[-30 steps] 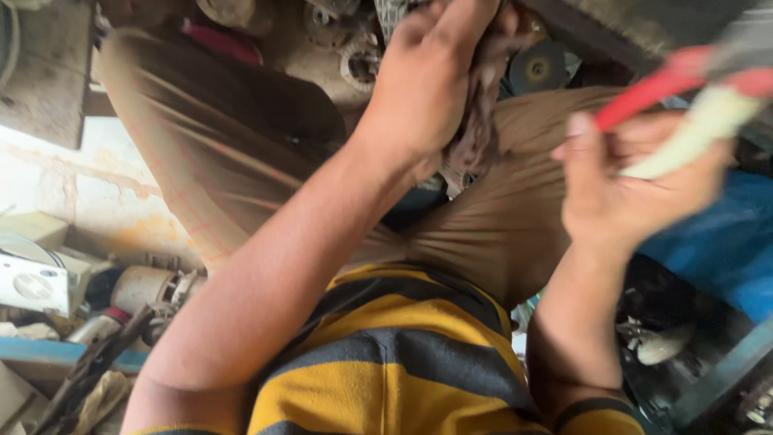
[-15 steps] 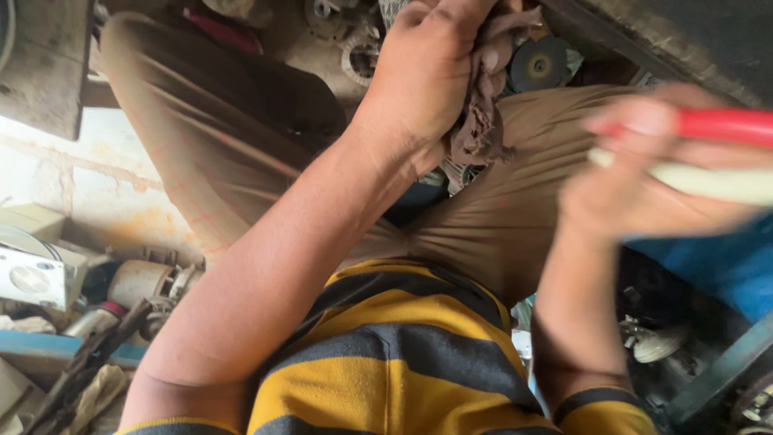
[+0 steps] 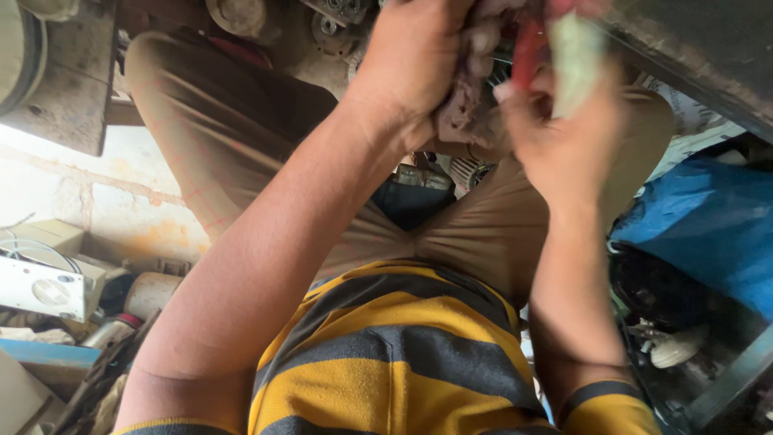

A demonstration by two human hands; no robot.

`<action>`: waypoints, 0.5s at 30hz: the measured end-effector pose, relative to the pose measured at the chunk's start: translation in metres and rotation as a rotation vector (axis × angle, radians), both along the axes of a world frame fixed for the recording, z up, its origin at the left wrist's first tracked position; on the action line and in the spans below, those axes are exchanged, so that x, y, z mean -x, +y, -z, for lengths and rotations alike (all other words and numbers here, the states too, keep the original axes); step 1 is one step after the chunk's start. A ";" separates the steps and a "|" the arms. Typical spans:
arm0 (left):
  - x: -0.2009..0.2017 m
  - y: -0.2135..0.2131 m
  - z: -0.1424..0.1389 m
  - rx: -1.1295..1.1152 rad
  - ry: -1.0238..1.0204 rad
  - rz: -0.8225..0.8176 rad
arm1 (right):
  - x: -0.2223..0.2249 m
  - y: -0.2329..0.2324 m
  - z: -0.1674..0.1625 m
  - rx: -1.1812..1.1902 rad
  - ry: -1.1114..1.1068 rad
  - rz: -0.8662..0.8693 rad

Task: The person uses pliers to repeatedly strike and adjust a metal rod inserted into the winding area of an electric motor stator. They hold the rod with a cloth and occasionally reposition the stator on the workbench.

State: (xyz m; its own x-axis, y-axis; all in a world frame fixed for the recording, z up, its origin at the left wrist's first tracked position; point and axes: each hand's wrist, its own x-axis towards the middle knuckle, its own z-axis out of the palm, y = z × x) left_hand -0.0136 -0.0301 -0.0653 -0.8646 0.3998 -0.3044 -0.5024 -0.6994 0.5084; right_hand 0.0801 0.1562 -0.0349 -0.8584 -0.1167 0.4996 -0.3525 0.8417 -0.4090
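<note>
Since the earlier frame, the right hand [image 3: 568,137] is being seen closer to the left hand [image 3: 415,60], with the red and pale-handled tool [image 3: 555,44] now raised upright beside the rag. A dirty rag [image 3: 467,113] is being clutched in the closed grip of the left hand, above the lap in tan trousers [image 3: 241,145]. The tool handles are being wrapped by the right hand's closed grip, blurred at the top edge. A blue sheet [image 3: 708,234] is being seen at the right, and a white box with a vent [image 3: 40,286] at the left among clutter.
</note>
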 end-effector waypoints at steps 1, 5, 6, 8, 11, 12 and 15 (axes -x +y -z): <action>-0.001 -0.004 -0.002 0.020 -0.013 0.002 | 0.002 -0.001 0.002 -0.260 -0.102 -0.011; -0.019 -0.016 -0.012 0.052 0.091 0.061 | -0.020 0.008 0.005 0.570 -0.246 0.016; -0.022 -0.019 -0.014 0.076 0.138 0.073 | -0.028 0.009 0.007 0.648 -0.209 -0.018; -0.022 -0.022 -0.018 0.119 0.186 0.073 | -0.040 0.011 0.014 0.740 -0.176 -0.015; -0.017 -0.024 -0.025 0.238 0.209 0.058 | -0.046 0.011 0.022 0.756 -0.183 0.039; -0.016 -0.027 -0.027 0.327 0.237 0.057 | -0.045 0.010 0.024 0.749 -0.174 0.008; -0.010 -0.031 -0.030 0.420 0.284 0.073 | -0.036 0.009 0.028 0.759 -0.161 -0.028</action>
State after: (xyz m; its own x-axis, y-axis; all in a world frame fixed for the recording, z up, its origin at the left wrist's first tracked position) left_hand -0.0039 -0.0610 -0.0350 -0.9111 0.3556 -0.2083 -0.3430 -0.3739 0.8617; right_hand 0.1161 0.1653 -0.0633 -0.9290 0.1851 0.3204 -0.2563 0.3026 -0.9180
